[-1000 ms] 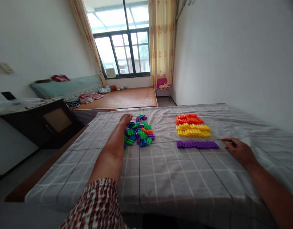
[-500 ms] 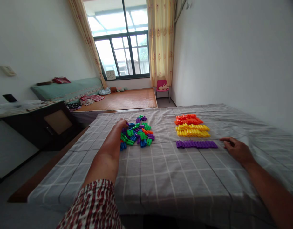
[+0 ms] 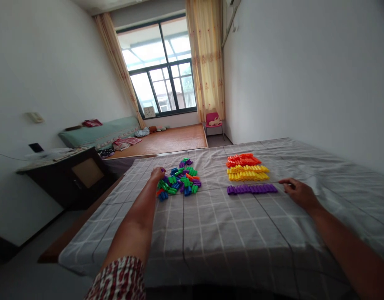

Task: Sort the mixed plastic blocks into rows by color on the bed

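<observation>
My left hand [image 3: 157, 173] is closed at the left edge of a mixed pile of small plastic pieces [image 3: 178, 180], coloured green, blue, purple and orange. A purple plastic piece [image 3: 163, 170] shows at its fingertips. My right hand [image 3: 300, 193] hovers low over the cloth, its index finger stretched out and its thumb apart, with nothing seen in it. Just left of that fingertip ends a straight row of purple pieces [image 3: 252, 189]. Beyond this row lie yellow pieces [image 3: 248, 173] in two rows, then orange-red pieces [image 3: 243, 160] set close together.
A grey checked cloth [image 3: 210, 225] covers the table. Behind it stands a bed with a brown mat [image 3: 179, 139]. To the left is a dark cabinet [image 3: 70, 179], and a pink chair [image 3: 213, 120] stands by the curtain. A white wall runs along the right.
The camera has tilted up and shifted. My left hand has drawn back slightly left from the pile, and a purple piece now shows at its fingertips. My right hand stays by the purple row's end.
</observation>
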### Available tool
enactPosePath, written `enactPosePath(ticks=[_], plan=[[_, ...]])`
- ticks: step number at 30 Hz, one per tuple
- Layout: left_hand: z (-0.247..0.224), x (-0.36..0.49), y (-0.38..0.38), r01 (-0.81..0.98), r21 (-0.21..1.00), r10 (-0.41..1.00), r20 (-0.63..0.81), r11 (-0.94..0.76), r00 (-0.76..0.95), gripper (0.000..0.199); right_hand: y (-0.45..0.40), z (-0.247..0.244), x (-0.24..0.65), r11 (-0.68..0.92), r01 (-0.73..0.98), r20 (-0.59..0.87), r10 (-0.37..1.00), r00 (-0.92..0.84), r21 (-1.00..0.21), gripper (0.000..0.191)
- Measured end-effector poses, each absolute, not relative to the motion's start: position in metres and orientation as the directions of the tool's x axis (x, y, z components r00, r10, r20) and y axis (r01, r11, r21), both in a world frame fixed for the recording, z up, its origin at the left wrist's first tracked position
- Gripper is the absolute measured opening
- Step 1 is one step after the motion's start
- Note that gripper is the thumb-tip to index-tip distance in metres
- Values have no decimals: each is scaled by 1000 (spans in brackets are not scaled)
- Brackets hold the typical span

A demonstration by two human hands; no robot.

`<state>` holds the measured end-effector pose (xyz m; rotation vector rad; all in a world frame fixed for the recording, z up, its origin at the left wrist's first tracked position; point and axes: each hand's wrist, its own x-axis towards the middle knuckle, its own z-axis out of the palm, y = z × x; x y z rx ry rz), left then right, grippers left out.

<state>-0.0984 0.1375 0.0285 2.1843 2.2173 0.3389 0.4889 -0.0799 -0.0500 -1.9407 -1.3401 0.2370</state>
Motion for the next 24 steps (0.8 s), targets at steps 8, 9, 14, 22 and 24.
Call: enactPosePath(ticks=[8,9,14,22,24], plan=[[33,-18,73,891,346,934,300,-294,191,30,-74,-50,483,-62,773,415,816,403,-631,37],[30,-1,63,845,367,906,317,-389,280,29,-74,-44,475,-36,788,447,807,387,-615,37],[4,72,13,650,424,776,353,-631,523,35,-76,-3,402,330,806,504,863,-45,-492,33],[-38,90,-29,627,410,747,304,-662,591,43,-70,-4,288,545,758,357,830,-429,-357,41],[-39,80,-29,638,388,746,293,-665,598,49,-64,-12,274,541,775,311,836,-452,-327,43]])
